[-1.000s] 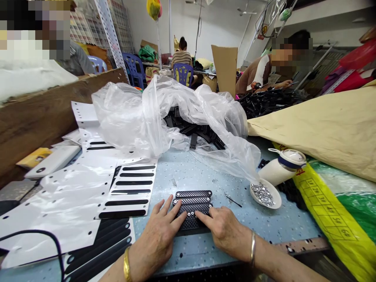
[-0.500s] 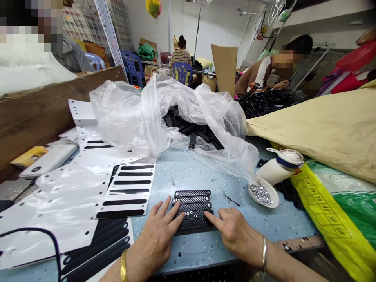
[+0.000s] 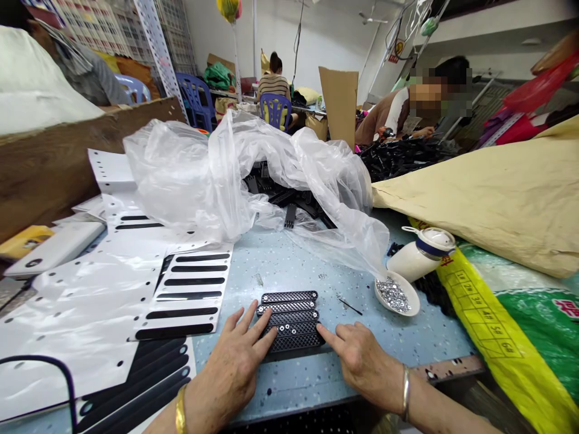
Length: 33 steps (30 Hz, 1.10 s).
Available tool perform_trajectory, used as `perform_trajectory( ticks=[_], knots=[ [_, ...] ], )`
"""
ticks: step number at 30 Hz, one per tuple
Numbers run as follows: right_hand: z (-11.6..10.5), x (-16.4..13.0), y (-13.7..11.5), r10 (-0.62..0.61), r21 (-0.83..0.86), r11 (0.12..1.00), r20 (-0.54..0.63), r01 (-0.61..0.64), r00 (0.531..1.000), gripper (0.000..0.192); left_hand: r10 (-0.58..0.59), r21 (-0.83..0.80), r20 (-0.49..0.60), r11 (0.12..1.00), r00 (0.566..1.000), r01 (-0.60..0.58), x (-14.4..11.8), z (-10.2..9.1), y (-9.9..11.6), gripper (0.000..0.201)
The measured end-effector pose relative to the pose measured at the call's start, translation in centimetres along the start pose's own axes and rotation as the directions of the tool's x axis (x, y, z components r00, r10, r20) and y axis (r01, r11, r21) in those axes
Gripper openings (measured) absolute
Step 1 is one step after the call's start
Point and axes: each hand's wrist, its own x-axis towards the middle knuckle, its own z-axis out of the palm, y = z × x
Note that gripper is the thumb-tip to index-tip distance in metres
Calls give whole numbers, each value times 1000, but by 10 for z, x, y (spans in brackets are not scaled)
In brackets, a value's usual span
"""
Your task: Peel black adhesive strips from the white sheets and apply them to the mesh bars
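Note:
A row of black textured strips lies side by side on the blue speckled table in front of me. Small silver rings sit loose on the lower strips, and others sit at the strip ends. My left hand is open, its fingers spread, with fingertips resting on the left ends of the strips. At the right end, my right hand touches a lower strip with its outstretched index finger; its other fingers are loosely bent and nothing shows in them.
A white bowl of small metal rings stands at right beside a tilted white bottle. A thin black tool lies nearer. Behind is a clear plastic bag with black pieces. White sheets with black strips cover the left. Other people sit further back.
The whole view has shifted slightly, so things appear a little further left. Both hands stay at the strips, with the right fingertip still at their right end.

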Motion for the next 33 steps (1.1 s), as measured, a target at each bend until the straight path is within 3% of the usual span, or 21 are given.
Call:
perform_trajectory(
  ticks=[9,13,19,27,33],
  knots=[
    [-2,6,-8,-31,-17,999,104,33,994,67,5,7,42,1000,999,-5,2,-10,0,71],
    [5,4,-10,-35,-18,999,74,36,997,70,-28,3,16,1000,999,28,-8,-10,-7,65],
    [12,0,-11,-39,-18,999,26,40,999,72,-43,27,-43,999,998,44,-24,-7,-17,78],
    [15,-2,-12,-33,-27,999,-8,32,999,72,-32,13,-3,999,999,32,-13,-8,-4,88],
    [11,-1,-13,-39,-41,998,2,39,999,73,-58,10,26,998,998,58,-18,-10,-9,84]
  ],
)
